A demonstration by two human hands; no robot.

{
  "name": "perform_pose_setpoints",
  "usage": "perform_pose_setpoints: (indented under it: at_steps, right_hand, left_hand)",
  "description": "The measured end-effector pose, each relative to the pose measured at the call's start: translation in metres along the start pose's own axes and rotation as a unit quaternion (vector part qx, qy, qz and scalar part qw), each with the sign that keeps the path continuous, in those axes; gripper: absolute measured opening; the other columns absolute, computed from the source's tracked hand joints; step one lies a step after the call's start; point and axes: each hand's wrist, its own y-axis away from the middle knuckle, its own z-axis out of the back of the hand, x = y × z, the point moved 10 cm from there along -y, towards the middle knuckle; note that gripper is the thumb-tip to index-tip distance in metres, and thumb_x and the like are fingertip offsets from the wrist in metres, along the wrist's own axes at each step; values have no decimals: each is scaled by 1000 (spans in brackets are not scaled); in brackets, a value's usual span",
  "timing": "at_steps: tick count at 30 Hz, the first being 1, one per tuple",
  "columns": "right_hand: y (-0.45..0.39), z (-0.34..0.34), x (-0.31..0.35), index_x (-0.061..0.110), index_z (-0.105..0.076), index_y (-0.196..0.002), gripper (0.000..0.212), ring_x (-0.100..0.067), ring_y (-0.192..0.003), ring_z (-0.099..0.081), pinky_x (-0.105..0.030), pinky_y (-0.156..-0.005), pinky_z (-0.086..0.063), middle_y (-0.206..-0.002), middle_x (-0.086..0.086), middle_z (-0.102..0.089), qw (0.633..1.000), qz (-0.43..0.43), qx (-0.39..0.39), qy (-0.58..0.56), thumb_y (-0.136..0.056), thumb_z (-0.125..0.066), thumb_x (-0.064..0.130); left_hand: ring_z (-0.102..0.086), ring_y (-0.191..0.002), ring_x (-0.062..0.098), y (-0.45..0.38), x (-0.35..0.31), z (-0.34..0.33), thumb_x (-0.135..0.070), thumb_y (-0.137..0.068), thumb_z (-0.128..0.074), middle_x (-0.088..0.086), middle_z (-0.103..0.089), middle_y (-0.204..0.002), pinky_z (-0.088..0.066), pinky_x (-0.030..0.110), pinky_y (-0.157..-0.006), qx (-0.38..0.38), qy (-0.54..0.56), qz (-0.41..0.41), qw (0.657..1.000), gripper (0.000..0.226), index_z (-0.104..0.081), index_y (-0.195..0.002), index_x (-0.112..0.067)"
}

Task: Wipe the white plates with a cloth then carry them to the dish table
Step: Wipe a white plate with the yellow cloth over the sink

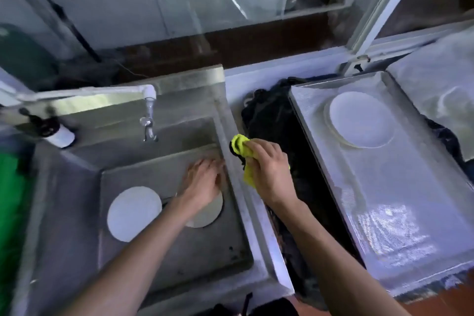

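Two white plates lie in our sink (pixel 77 213): a bare plate (pixel 133 213) at eight o'clock and a second plate (pixel 207 215) at centre, half covered by our left hand (pixel 202 182). That hand reaches down over it with fingers spread and relaxed, gripping nothing that we can see. If we lift the plate by one wet edge, we judge it could slip and chip against the steel. Just beyond, at one o'clock of that hand, our right hand (pixel 266 169) clenches the yellow cloth (pixel 242 149) above the sink's rim. Farther off at two o'clock, finished plates (pixel 361 120) sit stacked on the dish table (pixel 400 213).
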Motion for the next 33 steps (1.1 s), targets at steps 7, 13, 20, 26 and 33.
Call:
perform_pose_setpoints:
  at_steps: [7,13,20,26,33]
  right_hand:
    - [2,-109,60,12,-64,-128,34,-36,-109,-58,-53,-85,-48,-126,-5,-65,996,0,91,-2,-94,-62,9]
    - [13,-192,73,18,-62,-130,37,-33,-111,-55,-52,-90,-48,-126,-3,-64,988,-48,144,-19,-93,-60,9]
    - [24,-251,64,22,-61,-131,36,-30,-114,-53,-48,-93,-46,-131,-1,-62,977,-97,190,-9,-96,-58,14]
    - [31,-292,40,19,-60,-133,36,-31,-115,-54,-54,-95,-48,-132,-4,-62,972,-92,218,-13,-97,-57,13]
    - [50,-331,3,21,-57,-136,35,-30,-122,-52,-56,-99,-48,-137,-3,-60,960,-102,260,-12,-101,-53,17]
  left_hand:
    - [-50,-131,27,48,116,-27,-29,-102,-48,2,-60,-141,-45,41,-101,42,13,73,996,39,-58,-139,-21]
    - [-58,-116,27,86,201,-70,-27,-98,-50,0,-65,-130,-53,42,-86,93,118,176,973,36,-62,-132,-25]
    - [-59,-116,27,90,236,-126,-27,-99,-52,-4,-64,-132,-54,42,-87,125,178,199,956,38,-59,-136,-28]
    - [-52,-132,27,87,243,-200,-27,-102,-54,6,-57,-145,-45,37,-103,159,268,236,920,50,-46,-151,-21]
    - [-51,-133,32,86,261,-279,-16,-100,-59,11,-53,-147,-41,31,-102,137,430,377,809,60,-37,-155,-12]
